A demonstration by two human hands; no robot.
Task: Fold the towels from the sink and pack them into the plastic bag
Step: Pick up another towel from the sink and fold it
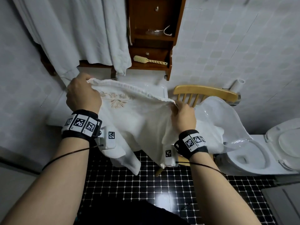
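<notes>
Inspection of the head view.

- Towel [138, 120]: white, with a pale embroidered motif near its top. It is held up in the air, its upper hem stretched between both hands, and the rest hangs down in front of the sink [162, 90], which shows only as a white rim behind the cloth.
- Left hand [82, 95]: fingers curled over the towel's upper left corner and gripping it. The fingertips are hidden behind the cloth.
- Right hand [183, 116]: thumb and fingers pressed together, pinching the upper right corner.
- Plastic bag [227, 114]: clear, draped on the wooden chair [204, 93] just right of the towel. It possibly holds white cloth, but the view is too unclear to confirm.
- Surroundings: toilet [253, 155] at far right, wooden cabinet [154, 34] above with a brush [149, 60] on its shelf, black tiled floor [129, 184] below.
- Both wrists carry marker bands.
</notes>
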